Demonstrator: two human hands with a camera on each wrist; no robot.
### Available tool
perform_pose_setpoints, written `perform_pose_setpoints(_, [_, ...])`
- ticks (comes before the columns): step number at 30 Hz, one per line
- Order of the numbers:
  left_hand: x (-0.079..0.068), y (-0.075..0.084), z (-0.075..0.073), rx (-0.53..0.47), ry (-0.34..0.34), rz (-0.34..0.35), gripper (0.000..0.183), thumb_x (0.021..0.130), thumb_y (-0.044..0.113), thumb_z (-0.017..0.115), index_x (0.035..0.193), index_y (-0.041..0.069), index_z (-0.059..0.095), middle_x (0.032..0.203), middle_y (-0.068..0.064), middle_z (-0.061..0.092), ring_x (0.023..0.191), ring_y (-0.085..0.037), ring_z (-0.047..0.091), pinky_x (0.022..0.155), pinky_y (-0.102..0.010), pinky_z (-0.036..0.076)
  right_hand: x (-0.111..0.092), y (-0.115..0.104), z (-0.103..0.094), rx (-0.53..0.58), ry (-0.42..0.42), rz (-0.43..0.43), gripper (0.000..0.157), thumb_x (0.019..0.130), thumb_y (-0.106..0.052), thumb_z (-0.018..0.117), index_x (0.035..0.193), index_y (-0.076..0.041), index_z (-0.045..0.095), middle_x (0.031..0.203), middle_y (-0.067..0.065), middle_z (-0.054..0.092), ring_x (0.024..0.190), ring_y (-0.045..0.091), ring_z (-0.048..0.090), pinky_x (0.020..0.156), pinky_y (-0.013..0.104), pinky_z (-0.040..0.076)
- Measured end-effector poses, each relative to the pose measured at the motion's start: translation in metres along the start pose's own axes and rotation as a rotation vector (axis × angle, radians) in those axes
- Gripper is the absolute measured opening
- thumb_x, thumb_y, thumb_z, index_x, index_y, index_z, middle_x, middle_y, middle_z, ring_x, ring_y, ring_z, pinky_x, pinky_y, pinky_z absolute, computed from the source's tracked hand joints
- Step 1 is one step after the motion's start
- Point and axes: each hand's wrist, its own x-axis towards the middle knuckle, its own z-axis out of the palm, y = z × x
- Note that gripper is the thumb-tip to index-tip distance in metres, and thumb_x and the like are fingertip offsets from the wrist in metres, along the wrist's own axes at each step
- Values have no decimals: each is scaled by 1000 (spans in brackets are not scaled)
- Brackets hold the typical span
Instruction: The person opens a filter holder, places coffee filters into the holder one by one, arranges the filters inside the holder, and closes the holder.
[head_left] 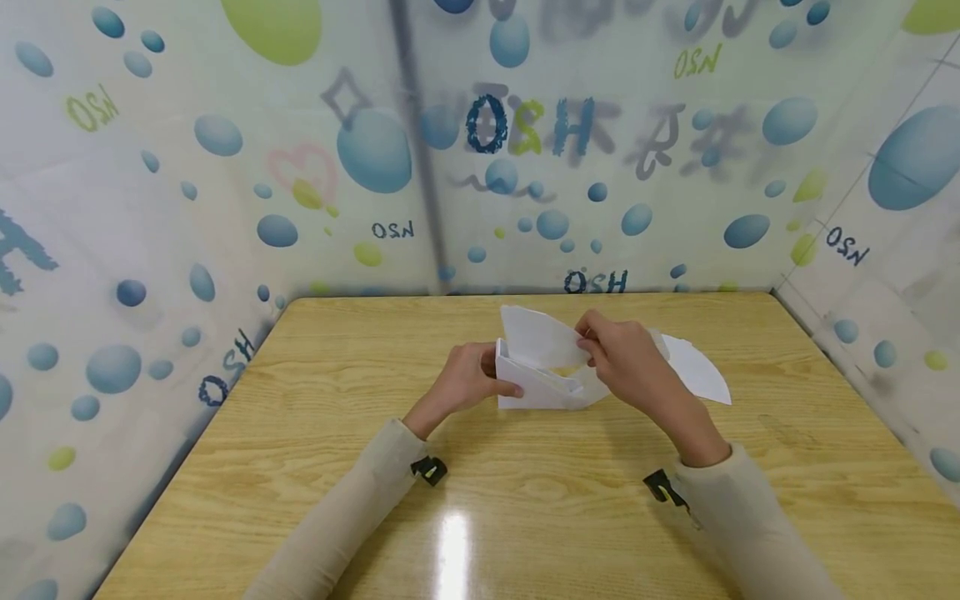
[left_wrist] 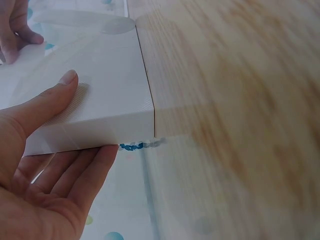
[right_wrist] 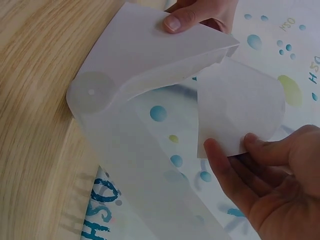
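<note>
Head view: forearms point(head_left: 352, 500) converge, right grip point(head_left: 624, 357) pinching white sheet point(head_left: 538, 335).

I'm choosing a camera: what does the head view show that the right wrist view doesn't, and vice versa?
Only the head view: beige sleeves, black pieces, and a curved-edged white piece beside the right hand. Only the right wrist view: a pale dot at the rounded corner of the white holder. Both: the left hand gripping the holder, the right hand pinching a white sheet, and the tabletop.
</note>
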Motion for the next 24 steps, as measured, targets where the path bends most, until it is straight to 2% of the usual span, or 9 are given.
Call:
perform_pose_setpoints(7, [0, 0, 0, 3, -2, -1, 47, 76, 22, 94, 119, 14, 75, 106, -4, 80, 87, -13, 77, 75, -29, 61, 1, -2, 5, 2, -59, -10, 5, 103, -5, 60, 106, -5, 64, 82, 11, 72, 64, 10, 62, 60, 27, 51])
perform_pose_setpoints(13, [0, -1, 1, 10, -2, -3, 46, 76, 23, 94, 118, 14, 75, 105, -4, 81, 86, -14, 77, 74, -30, 61, 0, -3, 6, 6, -71, -27, 4, 103, -5, 60, 105, -5, 64, 84, 11, 73, 65, 9, 64, 61, 27, 53])
perform_pose_setpoints(18, [1, 0, 1, 6, -1, -2, 46, 76, 22, 94, 117, 15, 76, 105, -4, 81, 86, -14, 77, 74, -29, 62, 1, -3, 7, -4, -82, -32, 5, 104, -5, 60, 106, -6, 63, 83, 10, 72, 63, 9, 58, 60, 27, 49])
perform_pose_setpoints(24, [1, -1, 1, 19, 2, 2, 46, 76, 23, 94, 117, 14, 75, 104, -4, 81, 86, -13, 77, 73, -28, 61, 0, -3, 8, -36, -89, -44, 6, 102, -5, 61, 108, -7, 63, 90, 12, 74, 64, 13, 55, 63, 29, 48])
